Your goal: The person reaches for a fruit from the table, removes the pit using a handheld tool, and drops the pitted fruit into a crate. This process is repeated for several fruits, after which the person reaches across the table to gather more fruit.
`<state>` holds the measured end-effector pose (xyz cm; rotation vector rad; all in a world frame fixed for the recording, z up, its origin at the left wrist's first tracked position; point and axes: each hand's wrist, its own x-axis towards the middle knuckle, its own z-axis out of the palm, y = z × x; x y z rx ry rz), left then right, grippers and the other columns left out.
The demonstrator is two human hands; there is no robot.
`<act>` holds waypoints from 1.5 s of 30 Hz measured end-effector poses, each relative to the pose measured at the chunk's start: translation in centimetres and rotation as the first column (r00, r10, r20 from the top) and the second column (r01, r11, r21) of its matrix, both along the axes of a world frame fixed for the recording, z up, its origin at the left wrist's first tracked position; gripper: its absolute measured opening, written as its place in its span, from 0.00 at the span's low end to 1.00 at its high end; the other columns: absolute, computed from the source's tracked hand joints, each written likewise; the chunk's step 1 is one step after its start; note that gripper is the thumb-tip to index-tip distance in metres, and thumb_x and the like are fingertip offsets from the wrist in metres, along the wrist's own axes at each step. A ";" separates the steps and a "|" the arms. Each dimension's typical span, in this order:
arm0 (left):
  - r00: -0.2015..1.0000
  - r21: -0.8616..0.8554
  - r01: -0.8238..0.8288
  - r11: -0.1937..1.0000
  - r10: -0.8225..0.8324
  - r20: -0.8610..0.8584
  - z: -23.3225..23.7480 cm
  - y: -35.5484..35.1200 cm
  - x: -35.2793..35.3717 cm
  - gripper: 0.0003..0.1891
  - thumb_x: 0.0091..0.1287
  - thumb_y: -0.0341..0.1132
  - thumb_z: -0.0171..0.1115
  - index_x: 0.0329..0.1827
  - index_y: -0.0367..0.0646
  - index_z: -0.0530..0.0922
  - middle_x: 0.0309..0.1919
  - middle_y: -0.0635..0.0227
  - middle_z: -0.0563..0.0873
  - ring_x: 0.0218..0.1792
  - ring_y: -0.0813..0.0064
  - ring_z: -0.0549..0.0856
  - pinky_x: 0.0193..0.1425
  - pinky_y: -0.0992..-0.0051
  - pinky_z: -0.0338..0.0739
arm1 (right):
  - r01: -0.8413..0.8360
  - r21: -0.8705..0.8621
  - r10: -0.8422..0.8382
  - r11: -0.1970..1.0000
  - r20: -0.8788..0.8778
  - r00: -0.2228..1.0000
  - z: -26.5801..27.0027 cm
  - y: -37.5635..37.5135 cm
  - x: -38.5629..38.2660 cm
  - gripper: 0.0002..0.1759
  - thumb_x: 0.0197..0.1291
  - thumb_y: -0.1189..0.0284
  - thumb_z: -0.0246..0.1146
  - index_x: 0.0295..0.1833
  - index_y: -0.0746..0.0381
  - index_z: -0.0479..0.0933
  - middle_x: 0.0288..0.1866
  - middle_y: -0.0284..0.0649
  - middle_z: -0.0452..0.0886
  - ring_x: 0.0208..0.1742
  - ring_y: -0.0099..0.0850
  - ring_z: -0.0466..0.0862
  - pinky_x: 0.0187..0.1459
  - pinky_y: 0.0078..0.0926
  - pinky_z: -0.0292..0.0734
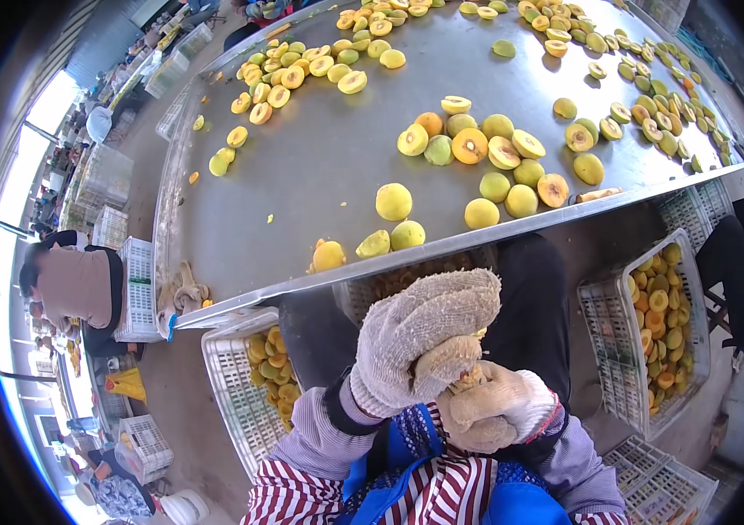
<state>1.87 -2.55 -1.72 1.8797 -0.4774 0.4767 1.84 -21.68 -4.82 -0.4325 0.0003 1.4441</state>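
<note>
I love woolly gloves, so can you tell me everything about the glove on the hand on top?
The glove on the left hand is thick knitted cloth, off-white and grubby, yellowed on the thumb. It is curled tight, fingers bent down over a small yellow fruit, mostly hidden. Underneath it presses on the gloved right hand. A grey sleeve with a dark cuff meets its wrist.

Head-worn camera faces steeply down, close over the hands [455,376].

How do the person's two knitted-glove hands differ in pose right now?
The left hand in an off-white knitted glove sits higher, fist curled down over the small yellow fruit; the right hand lies lower, cupping it from beneath. Both wear the same gloves.
</note>
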 end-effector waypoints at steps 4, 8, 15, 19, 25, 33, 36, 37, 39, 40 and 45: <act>0.984 -0.039 0.122 0.992 -0.126 -0.123 0.3 0.3 0.4 0.14 0.68 0.35 0.67 0.53 0.38 0.84 0.52 0.53 0.89 0.51 0.55 0.89 0.53 0.66 0.84 | 0.008 0.073 0.000 0.997 -0.108 0.994 0.0 -0.2 -0.2 0.14 0.67 0.65 0.68 0.46 0.64 0.77 0.28 0.31 0.76 0.21 0.18 0.73 0.22 0.16 0.68; 0.954 -0.286 0.282 0.916 -0.300 -0.021 -0.7 -0.2 -0.6 0.15 0.71 0.35 0.64 0.54 0.33 0.83 0.51 0.51 0.88 0.51 0.59 0.88 0.55 0.66 0.83 | 0.023 0.061 -0.019 0.998 -0.055 0.998 0.6 0.3 -1.0 0.14 0.66 0.66 0.69 0.47 0.64 0.77 0.34 0.32 0.78 0.30 0.20 0.77 0.33 0.18 0.74; 0.947 -0.267 0.148 0.952 -0.214 -0.238 0.3 0.0 -0.6 0.23 0.73 0.49 0.65 0.52 0.34 0.85 0.53 0.47 0.87 0.50 0.57 0.89 0.53 0.61 0.85 | -0.024 0.218 0.065 0.976 -0.183 0.981 -1.3 -0.3 -1.0 0.17 0.64 0.67 0.70 0.53 0.62 0.77 0.38 0.32 0.79 0.34 0.22 0.79 0.37 0.19 0.75; 0.982 0.085 0.075 0.994 -0.088 0.165 0.4 0.5 -0.2 0.15 0.70 0.37 0.66 0.54 0.38 0.85 0.50 0.54 0.89 0.47 0.57 0.90 0.47 0.67 0.84 | 0.015 0.139 0.012 0.990 -0.195 0.981 -0.4 0.3 -1.6 0.17 0.63 0.66 0.70 0.53 0.62 0.76 0.37 0.32 0.79 0.34 0.22 0.79 0.37 0.21 0.76; 0.779 -0.583 -0.031 0.812 -0.346 -0.523 1.6 -0.9 -1.1 0.14 0.77 0.38 0.60 0.55 0.36 0.84 0.50 0.61 0.89 0.50 0.74 0.86 0.55 0.72 0.81 | 0.042 0.060 -0.031 0.997 -0.180 0.983 0.0 -0.2 -1.5 0.19 0.63 0.66 0.70 0.55 0.62 0.75 0.38 0.34 0.80 0.34 0.23 0.80 0.39 0.23 0.77; 0.997 0.026 0.070 0.997 -0.071 0.044 0.6 0.1 0.4 0.15 0.70 0.36 0.67 0.55 0.39 0.83 0.51 0.54 0.88 0.46 0.58 0.90 0.50 0.66 0.85 | 0.063 0.008 -0.060 0.998 -0.176 0.983 0.8 -0.1 -1.7 0.15 0.64 0.67 0.70 0.50 0.63 0.76 0.35 0.34 0.79 0.31 0.23 0.79 0.33 0.20 0.76; 0.903 -0.598 0.075 0.798 -0.309 -0.298 0.5 -1.2 -1.5 0.17 0.77 0.43 0.60 0.58 0.39 0.83 0.53 0.54 0.87 0.46 0.60 0.90 0.51 0.65 0.85 | 0.068 0.525 0.148 0.848 -0.358 0.922 -0.9 1.2 -2.0 0.16 0.64 0.68 0.70 0.49 0.65 0.76 0.36 0.34 0.79 0.31 0.22 0.79 0.33 0.20 0.76; 0.858 -0.678 -0.008 0.735 -0.343 -0.382 1.0 -1.7 -2.1 0.21 0.79 0.49 0.56 0.59 0.39 0.82 0.54 0.55 0.86 0.45 0.62 0.90 0.51 0.63 0.86 | 0.070 0.525 0.146 0.848 -0.359 0.922 -0.7 1.2 -2.0 0.16 0.64 0.68 0.70 0.49 0.65 0.76 0.36 0.34 0.79 0.31 0.22 0.79 0.33 0.20 0.76; 0.801 -0.851 -0.121 0.511 -0.456 -0.388 1.3 -1.9 -2.0 0.22 0.79 0.50 0.56 0.59 0.39 0.81 0.54 0.55 0.86 0.45 0.62 0.90 0.50 0.64 0.87 | 0.008 0.231 0.044 0.973 -0.219 0.975 0.1 0.8 -1.5 0.14 0.63 0.70 0.70 0.46 0.66 0.76 0.33 0.33 0.78 0.29 0.21 0.78 0.31 0.18 0.74; 0.744 -0.934 -0.251 0.255 -0.567 -0.354 1.4 -1.8 -1.8 0.23 0.79 0.52 0.55 0.59 0.39 0.80 0.54 0.56 0.85 0.44 0.62 0.90 0.50 0.64 0.87 | -0.001 0.228 0.052 0.974 -0.217 0.975 0.2 0.7 -1.5 0.14 0.63 0.70 0.70 0.46 0.66 0.76 0.33 0.33 0.78 0.29 0.21 0.78 0.31 0.18 0.74; 0.803 -0.747 -0.414 0.521 -0.177 -0.569 -0.6 0.0 -2.2 0.29 0.79 0.57 0.52 0.59 0.35 0.79 0.51 0.54 0.86 0.43 0.61 0.91 0.40 0.72 0.90 | -0.109 0.042 0.108 0.993 0.032 0.994 -0.2 0.5 -0.6 0.13 0.65 0.67 0.70 0.45 0.64 0.77 0.26 0.30 0.75 0.25 0.19 0.76 0.26 0.16 0.69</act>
